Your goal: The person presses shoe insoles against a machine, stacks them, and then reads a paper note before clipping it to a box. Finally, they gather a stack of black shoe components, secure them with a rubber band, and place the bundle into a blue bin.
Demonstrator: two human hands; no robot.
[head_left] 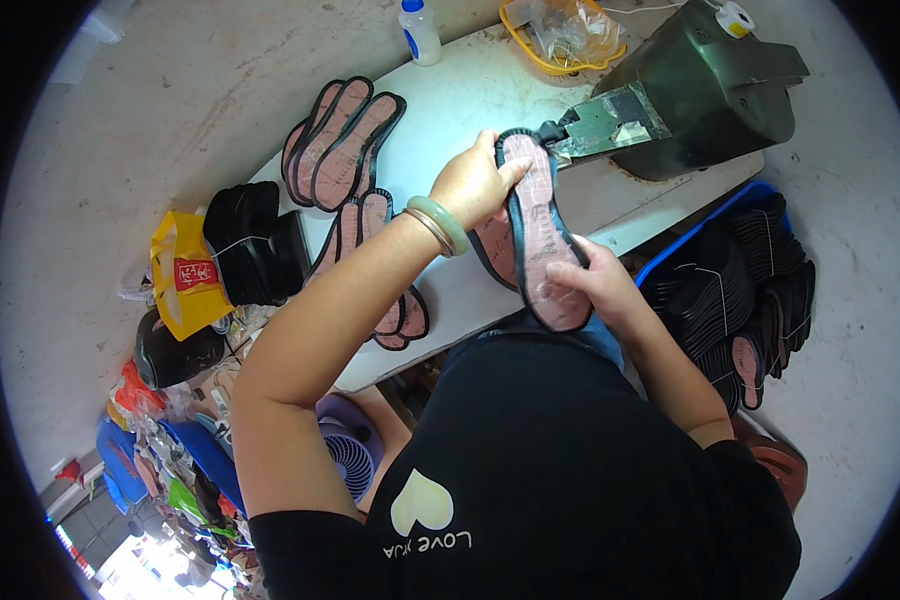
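Note:
I hold a pink shoe insole with a black rim [538, 225] over the white worktable [450, 110]. My left hand [475, 183], with a green bangle on the wrist, grips its upper left edge. My right hand [592, 283] grips its lower end near my body. The insole's far tip touches the metal nose of a dark green machine [695, 85]. A second insole [492, 248] lies partly hidden beneath the held one.
Pink insoles [340, 140] lie in rows on the table's left side, more [395, 310] near its front edge. Black soles [255, 245] stack at the left by a yellow bag [185, 275]. A blue crate of black soles [740, 290] stands at the right. A white bottle [420, 32], a yellow basket [565, 35] and a purple fan [348, 455] are nearby.

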